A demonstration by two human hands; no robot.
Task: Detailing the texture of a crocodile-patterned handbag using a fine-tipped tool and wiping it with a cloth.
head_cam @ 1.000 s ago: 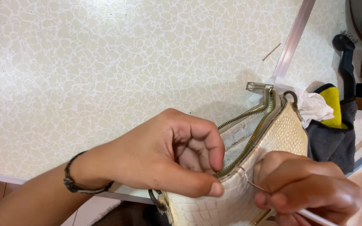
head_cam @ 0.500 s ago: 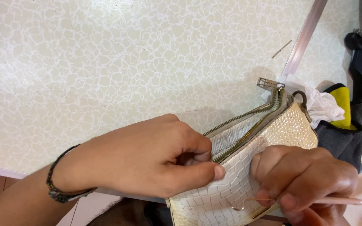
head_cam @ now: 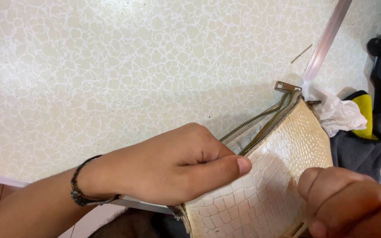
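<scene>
A cream, crocodile-textured bag (head_cam: 283, 154) lies at the near edge of the table, its brass zipper (head_cam: 261, 121) open. My left hand (head_cam: 173, 169) grips the bag's upper edge, fingers tucked inside the opening and thumb pressed on the outer face. A dark beaded bracelet (head_cam: 78, 189) sits on that wrist. My right hand (head_cam: 349, 202) is curled tight against the bag's lower right side. The thin white stick it pinched a moment ago is hidden behind the fingers and the frame edge.
The pale crackle-patterned table (head_cam: 111, 66) spreads to the left and back. A metal strip (head_cam: 327, 37) runs diagonally at top right. Crumpled white tissue (head_cam: 338, 112), a yellow-and-black item (head_cam: 364, 112), grey cloth (head_cam: 358, 152) and a black brush handle (head_cam: 379, 66) crowd the right.
The view has drawn closer. My left hand shifted its grip, the thumb now stretched along the bag's face. My right hand dropped lower right, and the thin stick went out of sight.
</scene>
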